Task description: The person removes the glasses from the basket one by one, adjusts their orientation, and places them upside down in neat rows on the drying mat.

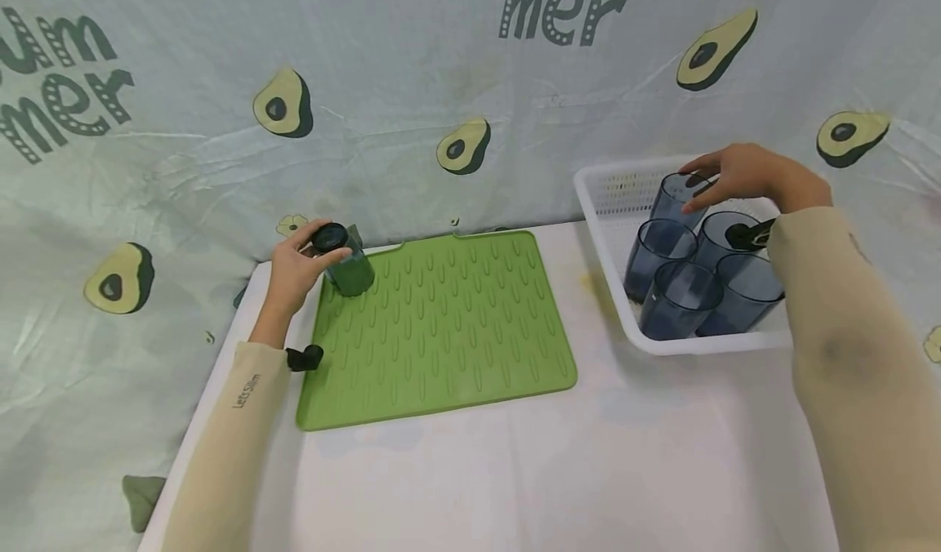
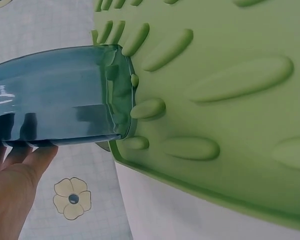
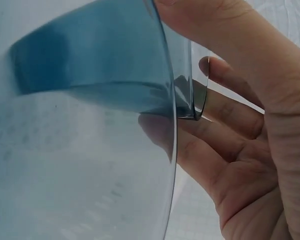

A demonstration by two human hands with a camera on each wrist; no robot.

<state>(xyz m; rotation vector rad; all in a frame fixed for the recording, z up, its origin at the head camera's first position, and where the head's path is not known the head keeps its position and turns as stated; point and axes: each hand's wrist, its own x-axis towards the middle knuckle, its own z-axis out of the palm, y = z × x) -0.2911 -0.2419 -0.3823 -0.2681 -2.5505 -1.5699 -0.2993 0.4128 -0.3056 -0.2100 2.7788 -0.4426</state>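
My left hand (image 1: 290, 270) holds a clear blue drinking glass (image 1: 351, 274) at the back left corner of a green ridged mat (image 1: 441, 323). Thumb and fingers lie on opposite sides of its upper part. In the left wrist view the base of this glass (image 2: 55, 95) is right at the ridges. Over a white basket (image 1: 625, 323) on the right, my right hand (image 1: 760, 178) grips another blue glass (image 1: 671, 202) near its rim, at the basket's back. Several more blue glasses (image 1: 680, 303) stand close together in front of it inside the basket.
A white-covered table (image 1: 470, 478) lies under the mat and basket. Behind it hangs a pale curtain (image 1: 390, 62) printed with avocados and lettering, close to the table's back edge. My right sleeve (image 1: 853, 356) passes over the basket's right side.
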